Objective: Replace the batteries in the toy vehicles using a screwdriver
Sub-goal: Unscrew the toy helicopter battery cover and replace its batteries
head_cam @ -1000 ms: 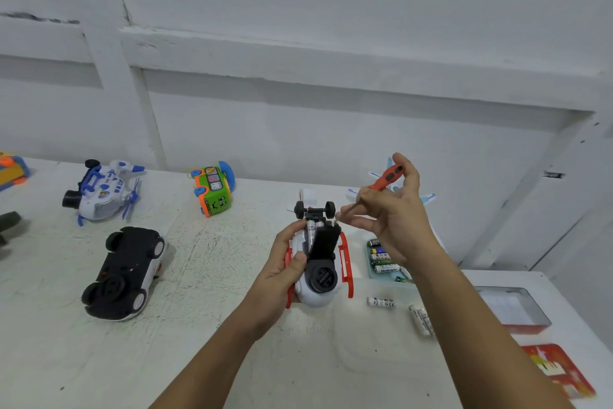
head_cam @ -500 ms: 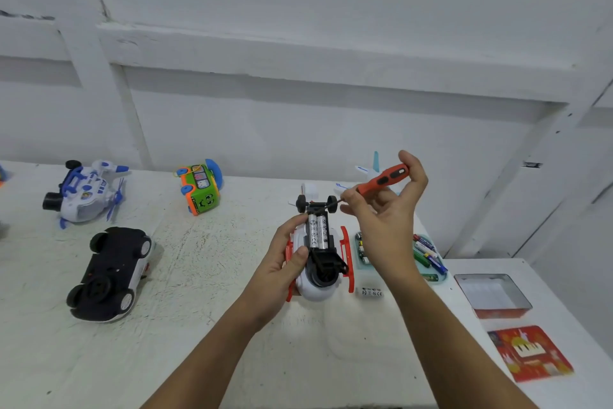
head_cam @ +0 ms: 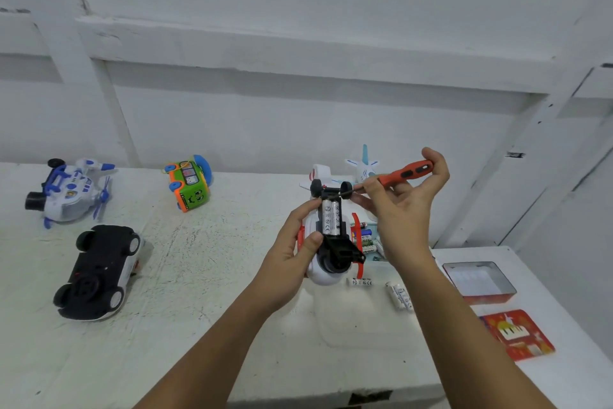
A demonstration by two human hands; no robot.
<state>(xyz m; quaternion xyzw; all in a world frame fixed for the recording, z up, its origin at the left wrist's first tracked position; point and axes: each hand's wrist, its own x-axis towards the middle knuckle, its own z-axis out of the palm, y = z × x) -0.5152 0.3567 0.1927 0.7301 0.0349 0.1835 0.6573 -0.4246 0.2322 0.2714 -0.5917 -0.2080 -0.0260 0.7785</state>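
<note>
My left hand (head_cam: 292,252) grips a white and red toy vehicle (head_cam: 326,262) held belly up above the table. Its black battery bay lies uncovered, with two white batteries (head_cam: 331,217) side by side in it. My right hand (head_cam: 403,206) holds an orange screwdriver (head_cam: 403,173), its tip pointing left at the toy's front axle by the black wheels. Loose white batteries (head_cam: 399,296) lie on the table just right of the toy.
A small tray of mixed batteries (head_cam: 366,239) sits behind the toy. A black car (head_cam: 98,271) lies upside down at left, with a blue-white helicopter (head_cam: 68,191) and green bus (head_cam: 189,183) beyond. A white plane (head_cam: 363,168) is at the wall. An open tin (head_cam: 477,281) and its red lid (head_cam: 517,334) lie at right.
The black cover over the battery bay has come away, showing the two batteries. My right hand with the screwdriver shifted slightly right and lower; the camera view swung a little.
</note>
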